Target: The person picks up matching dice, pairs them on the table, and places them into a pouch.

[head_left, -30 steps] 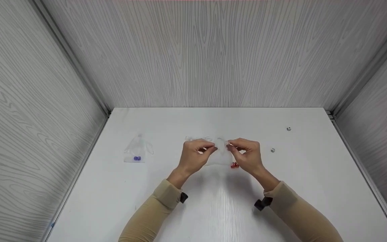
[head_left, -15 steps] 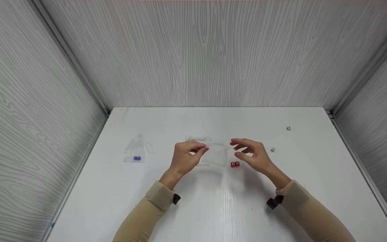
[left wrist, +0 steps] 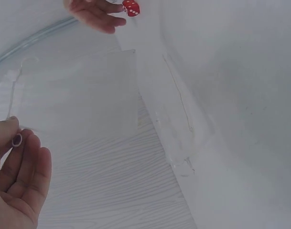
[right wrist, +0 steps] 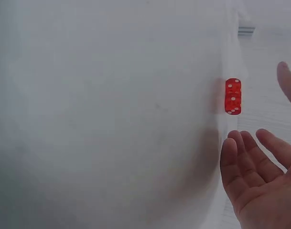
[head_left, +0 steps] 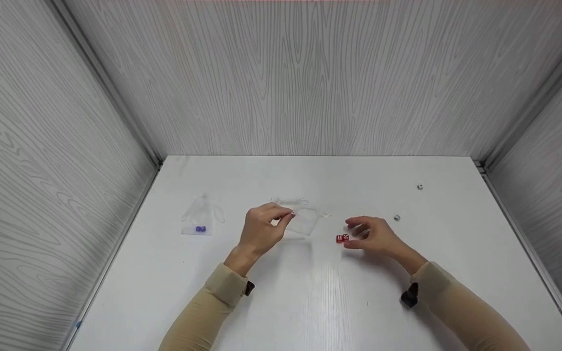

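Note:
My left hand (head_left: 260, 226) pinches the top edge of a small clear drawstring bag (head_left: 305, 222) between thumb and fingertips. The bag hangs over the table with its body out to the right; in the left wrist view the sheer bag (left wrist: 83, 95) spreads flat, and a loop of its cord shows by the fingers. Two red dice (head_left: 342, 238) with white dots lie side by side on the table. Around them, fingers spread and thumb apart, is my right hand (head_left: 376, 237). In the right wrist view the red dice (right wrist: 233, 96) sit between its thumb and fingers, untouched.
A clear bag (head_left: 203, 212) with two purple dice (head_left: 200, 228) in it lies at the left. Two white dice (head_left: 396, 217) lie apart at the right. Another clear bag (head_left: 288, 201) is flat on the table behind my left hand. A wood-grain wall (head_left: 281, 78) rises behind.
Both hands were at the bag's top; the right let go of it and came down to the red dice. My left hand moved left with the bag.

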Demonstrator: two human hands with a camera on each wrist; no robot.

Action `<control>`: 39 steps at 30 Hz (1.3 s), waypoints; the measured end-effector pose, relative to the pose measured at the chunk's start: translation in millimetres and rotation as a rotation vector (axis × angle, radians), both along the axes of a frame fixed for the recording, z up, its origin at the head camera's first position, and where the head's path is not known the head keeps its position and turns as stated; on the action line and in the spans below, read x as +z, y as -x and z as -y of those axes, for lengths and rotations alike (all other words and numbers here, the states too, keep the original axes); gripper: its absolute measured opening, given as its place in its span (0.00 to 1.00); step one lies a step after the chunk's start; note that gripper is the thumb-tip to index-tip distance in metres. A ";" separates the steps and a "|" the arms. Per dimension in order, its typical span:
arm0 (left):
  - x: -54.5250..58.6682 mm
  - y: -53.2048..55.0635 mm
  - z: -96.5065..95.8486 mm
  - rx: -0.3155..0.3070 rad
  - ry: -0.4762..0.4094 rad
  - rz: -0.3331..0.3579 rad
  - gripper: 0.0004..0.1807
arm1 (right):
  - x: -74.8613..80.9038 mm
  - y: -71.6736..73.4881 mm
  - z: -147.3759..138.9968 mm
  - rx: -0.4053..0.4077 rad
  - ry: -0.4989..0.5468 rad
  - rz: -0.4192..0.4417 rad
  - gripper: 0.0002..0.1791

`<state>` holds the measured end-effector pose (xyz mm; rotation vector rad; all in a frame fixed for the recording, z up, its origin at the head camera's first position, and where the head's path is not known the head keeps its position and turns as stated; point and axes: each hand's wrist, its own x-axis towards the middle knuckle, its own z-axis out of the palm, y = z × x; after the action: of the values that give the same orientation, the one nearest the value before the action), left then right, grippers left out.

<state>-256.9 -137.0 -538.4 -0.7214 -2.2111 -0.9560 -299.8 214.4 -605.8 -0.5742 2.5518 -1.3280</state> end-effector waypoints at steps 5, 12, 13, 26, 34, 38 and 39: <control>0.8 -2.0 2.2 0.008 0.014 0.006 0.03 | -4.0 -0.9 2.6 0.009 -0.036 -0.043 0.25; -0.5 -2.9 2.0 0.007 0.027 0.005 0.02 | -5.3 -3.3 8.9 -0.006 -0.065 -0.053 0.15; -0.8 -2.9 1.8 0.005 0.029 0.007 0.03 | -5.0 -3.9 9.4 -0.012 -0.070 -0.051 0.14; -0.4 -1.5 0.3 0.008 0.043 0.016 0.03 | -3.2 -3.1 8.8 -0.026 -0.104 -0.070 0.11; 0.2 -0.8 -1.4 0.012 0.049 0.004 0.04 | 17.9 -0.6 13.2 -0.054 -0.059 -0.140 0.09; 0.4 -1.1 -1.8 0.004 0.051 0.013 0.03 | 37.2 -0.1 19.6 -0.054 -0.006 -0.197 0.08; 0.6 -1.2 -1.8 -0.002 0.050 0.018 0.03 | 41.9 -0.5 21.2 -0.050 0.015 -0.215 0.08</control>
<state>-255.7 -135.2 -537.8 -0.7405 -2.2571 -0.9142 -299.3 193.2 -563.9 -0.6949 2.7450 -1.3707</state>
